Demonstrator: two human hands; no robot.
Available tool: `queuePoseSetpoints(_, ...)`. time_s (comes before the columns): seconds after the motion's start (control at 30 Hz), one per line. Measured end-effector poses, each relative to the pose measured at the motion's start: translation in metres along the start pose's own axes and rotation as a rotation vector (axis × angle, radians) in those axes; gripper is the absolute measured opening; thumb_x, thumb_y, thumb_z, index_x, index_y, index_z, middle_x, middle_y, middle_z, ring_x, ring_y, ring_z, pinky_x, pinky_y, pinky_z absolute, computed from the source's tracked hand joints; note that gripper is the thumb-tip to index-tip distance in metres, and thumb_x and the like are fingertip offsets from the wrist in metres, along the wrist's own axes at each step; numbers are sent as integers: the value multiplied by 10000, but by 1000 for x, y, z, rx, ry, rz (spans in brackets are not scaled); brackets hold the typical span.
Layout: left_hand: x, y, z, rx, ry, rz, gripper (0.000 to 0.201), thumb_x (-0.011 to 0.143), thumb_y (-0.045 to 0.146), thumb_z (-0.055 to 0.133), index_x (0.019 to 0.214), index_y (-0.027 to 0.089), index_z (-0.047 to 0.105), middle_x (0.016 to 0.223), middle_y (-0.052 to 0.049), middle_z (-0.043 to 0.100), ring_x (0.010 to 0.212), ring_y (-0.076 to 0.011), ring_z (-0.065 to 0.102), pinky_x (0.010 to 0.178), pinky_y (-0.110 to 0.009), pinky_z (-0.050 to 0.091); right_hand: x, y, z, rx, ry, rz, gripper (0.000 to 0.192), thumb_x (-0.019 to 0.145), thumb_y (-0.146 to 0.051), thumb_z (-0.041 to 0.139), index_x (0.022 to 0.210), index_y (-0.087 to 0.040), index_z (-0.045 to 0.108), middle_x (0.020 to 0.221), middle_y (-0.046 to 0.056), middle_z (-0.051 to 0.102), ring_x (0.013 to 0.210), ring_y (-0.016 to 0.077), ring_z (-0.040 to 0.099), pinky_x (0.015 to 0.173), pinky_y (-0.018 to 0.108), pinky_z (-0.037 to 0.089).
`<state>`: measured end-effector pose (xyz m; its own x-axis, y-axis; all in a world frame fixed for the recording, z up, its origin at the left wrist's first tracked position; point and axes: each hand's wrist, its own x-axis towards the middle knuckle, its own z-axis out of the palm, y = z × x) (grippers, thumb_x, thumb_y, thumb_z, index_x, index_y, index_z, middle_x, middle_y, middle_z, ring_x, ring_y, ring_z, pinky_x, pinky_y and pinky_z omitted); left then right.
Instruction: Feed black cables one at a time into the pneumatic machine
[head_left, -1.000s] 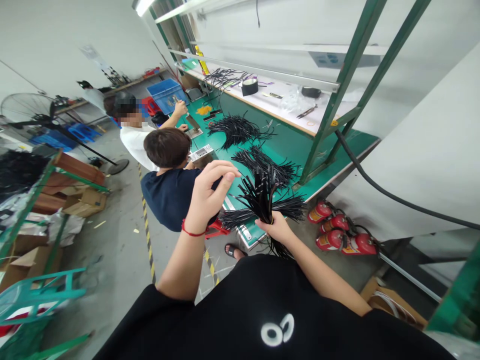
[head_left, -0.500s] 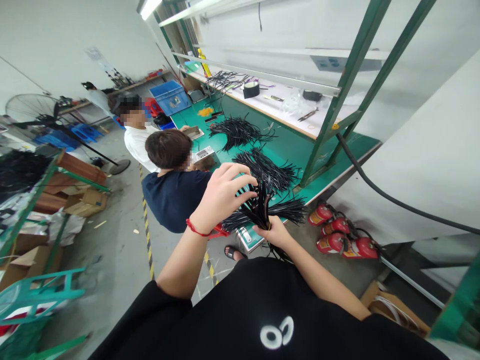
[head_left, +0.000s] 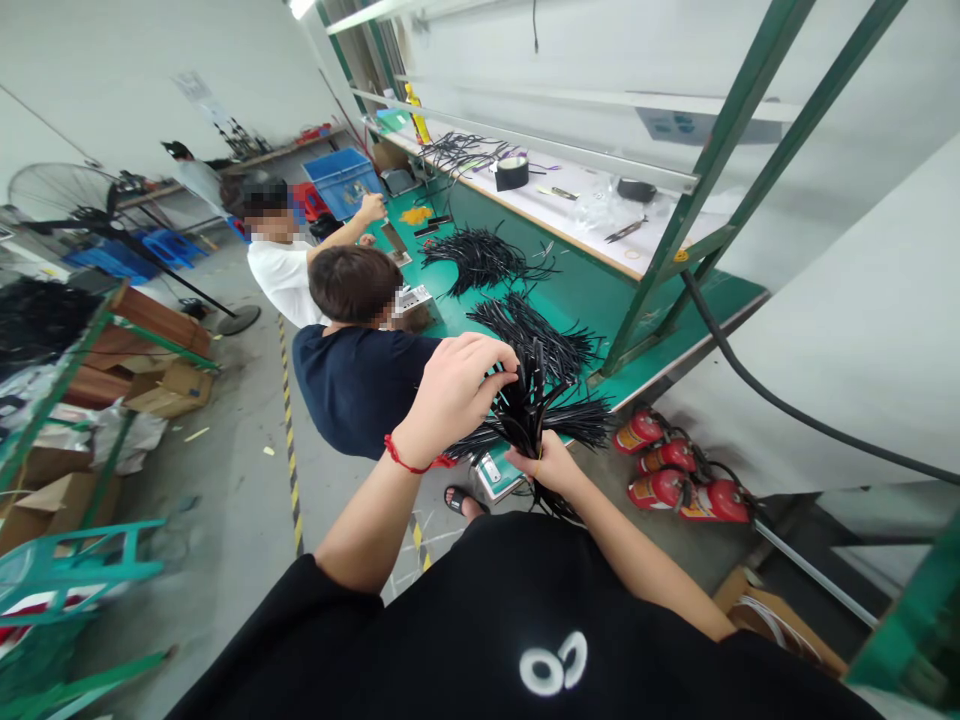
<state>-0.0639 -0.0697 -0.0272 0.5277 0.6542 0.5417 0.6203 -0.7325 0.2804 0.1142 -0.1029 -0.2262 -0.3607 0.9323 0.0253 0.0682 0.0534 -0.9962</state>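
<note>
A bundle of black cables [head_left: 523, 425] is upright in front of my chest, its loose ends fanning out at the top. Wrapped around its lower part is my right hand [head_left: 556, 467], with a thin yellow band showing beside the fingers. My left hand [head_left: 466, 385], with a red cord bracelet [head_left: 405, 457] at the wrist, pinches at the upper left ends of the bundle. Its fingertips are closed together against the strands; how many they grip cannot be made out. Behind the bundle, more black cables [head_left: 577, 423] lie on the green table [head_left: 570, 262].
Two further cable piles [head_left: 536, 335] lie beyond. Two people sit at the table's left side, the nearer in a dark shirt [head_left: 360, 380]. A green shelf post [head_left: 675, 225] rises at the right. Red fire extinguishers [head_left: 660, 490] stand on the floor at right.
My left fingers, spread around the cable ends before, have closed into a pinch. My right hand keeps its hold. The person in white has raised an arm.
</note>
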Motion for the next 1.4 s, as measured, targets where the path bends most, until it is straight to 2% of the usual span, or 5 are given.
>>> queuePoseSetpoints(0.33,2,2,3,-178,87,-118,139,1017,115,632,989,245,592,994,3,825,912,-205,765,950,-419,531,-2,-4,2,39,-19,25,396,820,-493,787,658,-207,567,519,-46,490,494,131,458,487,259,359)
queuePoseSetpoints(0.5,2,1,-4,-367,4,-52,93,1066,169,573,1111,239,613,1199,-73,804,1144,-221,750,1001,-416,566,-6,-2,4,84,-65,43,438,813,-511,804,625,-213,544,490,-52,487,454,118,447,464,254,344)
queuePoseSetpoints(0.6,-1,1,-10,-411,70,27,177,1088,193,533,1237,237,616,1348,-119,744,1247,-228,703,1055,-429,559,-10,-4,5,140,-90,57,445,820,-543,791,646,-228,529,469,-58,494,405,116,440,435,255,340)
queuePoseSetpoints(0.97,-7,27,-19,-54,187,123,264,1007,79,546,1080,273,710,1271,-71,748,1151,-248,699,967,-454,558,-13,-16,3,208,-100,57,472,800,-594,814,675,-239,528,440,-58,499,370,115,418,422,267,324)
queuePoseSetpoints(1.4,-12,36,-29,116,32,171,146,1012,190,640,1081,273,740,1116,-12,823,1094,-250,724,961,-444,491,-15,-4,5,162,-98,57,486,857,-581,779,639,-224,531,446,-55,488,386,103,405,420,247,302)
